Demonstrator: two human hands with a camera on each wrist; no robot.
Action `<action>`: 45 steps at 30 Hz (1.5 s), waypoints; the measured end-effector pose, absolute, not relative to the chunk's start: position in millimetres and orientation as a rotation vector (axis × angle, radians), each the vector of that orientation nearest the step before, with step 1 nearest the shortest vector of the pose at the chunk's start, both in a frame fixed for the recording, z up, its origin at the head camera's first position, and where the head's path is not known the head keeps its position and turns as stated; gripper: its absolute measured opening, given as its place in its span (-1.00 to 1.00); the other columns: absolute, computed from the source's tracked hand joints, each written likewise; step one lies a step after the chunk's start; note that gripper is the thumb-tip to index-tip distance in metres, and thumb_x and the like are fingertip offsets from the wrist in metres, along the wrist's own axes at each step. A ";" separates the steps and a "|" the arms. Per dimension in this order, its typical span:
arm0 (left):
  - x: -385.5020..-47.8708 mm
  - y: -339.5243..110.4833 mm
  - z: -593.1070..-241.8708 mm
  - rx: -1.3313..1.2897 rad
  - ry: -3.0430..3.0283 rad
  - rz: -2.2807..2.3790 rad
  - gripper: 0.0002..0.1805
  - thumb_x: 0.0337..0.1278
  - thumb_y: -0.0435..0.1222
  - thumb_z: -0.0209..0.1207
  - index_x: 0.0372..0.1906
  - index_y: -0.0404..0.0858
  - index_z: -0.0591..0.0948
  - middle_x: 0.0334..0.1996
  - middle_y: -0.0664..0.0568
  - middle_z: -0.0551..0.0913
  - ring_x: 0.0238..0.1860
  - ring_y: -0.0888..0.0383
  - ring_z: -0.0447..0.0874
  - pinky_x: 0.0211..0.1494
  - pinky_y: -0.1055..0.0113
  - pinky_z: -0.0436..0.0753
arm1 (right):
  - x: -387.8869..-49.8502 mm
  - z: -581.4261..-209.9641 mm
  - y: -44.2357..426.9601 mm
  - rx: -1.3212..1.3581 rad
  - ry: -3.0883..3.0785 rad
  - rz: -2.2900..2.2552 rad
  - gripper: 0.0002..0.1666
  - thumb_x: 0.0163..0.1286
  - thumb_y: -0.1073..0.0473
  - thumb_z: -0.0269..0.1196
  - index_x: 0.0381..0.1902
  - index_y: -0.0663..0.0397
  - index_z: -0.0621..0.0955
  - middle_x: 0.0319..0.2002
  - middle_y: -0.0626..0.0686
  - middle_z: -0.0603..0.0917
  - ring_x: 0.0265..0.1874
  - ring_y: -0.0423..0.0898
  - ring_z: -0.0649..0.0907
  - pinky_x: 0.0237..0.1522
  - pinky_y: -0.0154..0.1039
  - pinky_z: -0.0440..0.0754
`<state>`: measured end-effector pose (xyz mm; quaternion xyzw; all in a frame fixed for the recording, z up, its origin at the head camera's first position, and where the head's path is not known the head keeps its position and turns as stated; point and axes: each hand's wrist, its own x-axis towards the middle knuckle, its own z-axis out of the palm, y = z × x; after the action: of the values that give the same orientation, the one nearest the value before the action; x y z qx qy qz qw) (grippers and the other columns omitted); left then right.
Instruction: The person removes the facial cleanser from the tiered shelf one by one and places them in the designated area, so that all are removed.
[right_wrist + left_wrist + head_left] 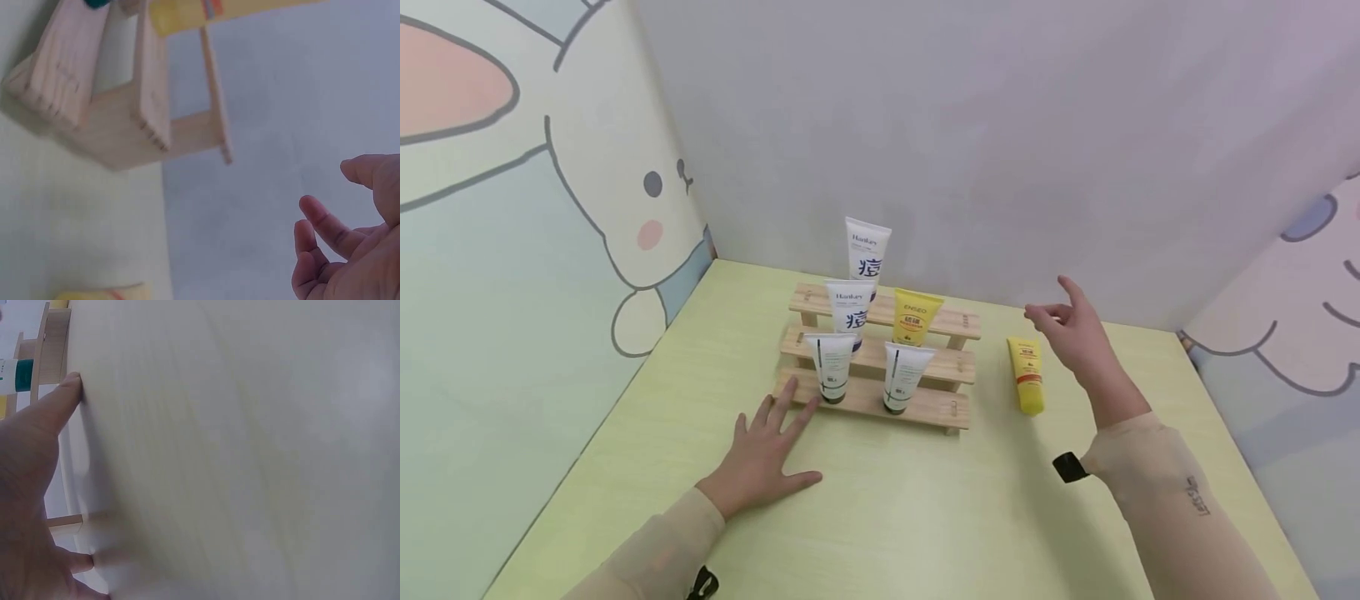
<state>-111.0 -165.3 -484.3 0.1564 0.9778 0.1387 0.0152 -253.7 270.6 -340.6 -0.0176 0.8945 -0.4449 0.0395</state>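
Note:
A three-tier wooden rack (925,406) carries several squeeze tubes, caps down. Two white-and-green tubes (832,367) are on the lowest tier. A white Hankey tube (848,308) and a yellow tube (916,317) occupy the middle one, and another white Hankey tube (867,250) is on top. My left hand (760,458) rests with fingers spread at the rack's front left corner; its thumb touches the table in the left wrist view. Right of the rack is a second yellow tube (1027,375). My right hand (1077,329) hovers above and beside it, fingers loosely bent, holding nothing.
The pale yellow-green table (880,508) meets a plain whitish wall (970,150) behind the rack. Side panels with cartoon drawings (617,167) stand left and right. In the right wrist view, the rack's end (125,131) lies left of my right hand.

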 end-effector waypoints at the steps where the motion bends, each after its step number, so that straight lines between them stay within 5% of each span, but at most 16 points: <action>1: -111.1 -165.6 -484.3 0.485 3.043 0.432 0.17 0.09 0.30 0.38 0.70 0.00 0.11 0.71 -0.25 -0.18 0.50 -0.57 0.23 0.25 -0.71 0.26 | -250.1 -332.6 263.7 -0.090 2.746 -1.389 0.09 0.61 -0.23 0.11 0.73 -0.15 -0.28 0.33 0.31 0.60 0.32 0.21 0.56 0.50 0.31 0.33; 7: -111.0 -167.5 -484.2 0.480 3.043 0.441 0.18 0.08 0.30 0.39 0.71 0.01 0.10 0.72 -0.24 -0.19 0.50 -0.57 0.22 0.26 -0.72 0.25 | -232.5 -290.2 224.4 -0.313 2.777 -1.462 0.04 0.59 -0.19 0.18 0.74 -0.29 -0.16 0.21 0.09 0.67 0.14 -0.24 0.61 0.28 -0.14 0.52; 12: -110.4 -167.1 -484.1 0.485 3.035 0.461 0.18 0.09 0.30 0.39 0.71 0.01 0.10 0.72 -0.24 -0.20 0.50 -0.58 0.21 0.26 -0.72 0.24 | -227.3 -270.5 202.6 -0.408 2.773 -1.486 0.02 0.58 -0.17 0.21 0.73 -0.34 -0.11 0.20 0.05 0.69 0.08 -0.31 0.63 0.07 -0.37 0.51; 20: -111.1 -166.3 -484.2 0.488 3.022 0.452 0.17 0.10 0.31 0.37 0.71 0.01 0.09 0.72 -0.24 -0.21 0.52 -0.57 0.19 0.27 -0.72 0.23 | -229.5 -263.1 188.2 -0.407 2.753 -1.516 0.01 0.58 -0.14 0.21 0.73 -0.34 -0.12 0.22 0.07 0.68 0.16 -0.17 0.63 0.12 -0.31 0.50; 28: -110.6 -166.4 -482.9 0.485 3.006 0.455 0.17 0.12 0.31 0.36 0.71 0.01 0.07 0.72 -0.25 -0.22 0.52 -0.57 0.18 0.28 -0.71 0.23 | -254.7 -260.8 153.7 -0.433 2.767 -1.426 0.02 0.57 -0.14 0.23 0.73 -0.38 -0.10 0.29 0.08 0.67 0.28 0.07 0.62 0.35 0.13 0.52; 36: -111.6 -166.1 -483.4 0.484 3.002 0.464 0.17 0.12 0.32 0.36 0.71 0.02 0.07 0.72 -0.26 -0.22 0.53 -0.58 0.16 0.29 -0.72 0.21 | -285.4 -256.9 104.0 -0.473 2.790 -1.297 0.07 0.53 -0.02 0.30 0.73 -0.35 -0.09 0.19 0.03 0.71 0.14 0.03 0.66 0.24 0.07 0.62; 45: -112.0 -166.8 -485.2 0.486 2.997 0.452 0.16 0.12 0.33 0.34 0.71 0.01 0.09 0.72 -0.26 -0.21 0.53 -0.57 0.16 0.27 -0.72 0.22 | -297.4 -251.5 75.3 -0.460 2.776 -1.169 0.12 0.49 0.00 0.36 0.73 -0.38 -0.08 0.33 0.06 0.64 0.20 0.04 0.64 0.26 0.06 0.62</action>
<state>-112.0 -166.8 -485.2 0.1583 0.9757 0.1473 0.0362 -297.4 75.3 -251.5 -0.1509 0.9101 -0.3831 0.0471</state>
